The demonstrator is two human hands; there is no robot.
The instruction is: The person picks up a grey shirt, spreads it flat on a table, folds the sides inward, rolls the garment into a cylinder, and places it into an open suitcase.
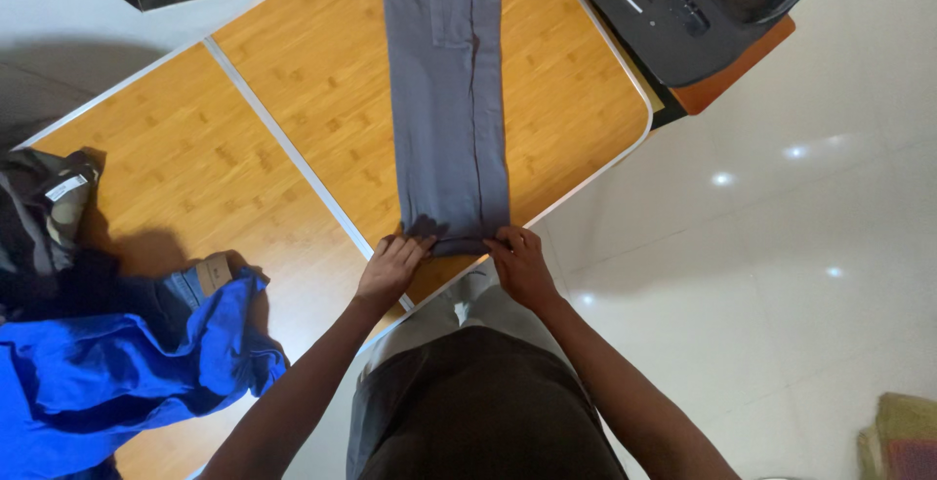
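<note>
The folded grey garment [447, 100] lies lengthwise on the wooden table [293, 119], stretching away from the person. The left hand [392, 265] and right hand [519, 263] pinch its 2 near corners at the table edge.

Grey trousers [447, 100] matt soft cloth, table [293, 80] smooth wood-grain top with pale metal-look edging, blue garment [117, 373] slightly shiny cloth, floor [781, 226] glossy tile, dark case [683, 12] matt plastic.
</note>
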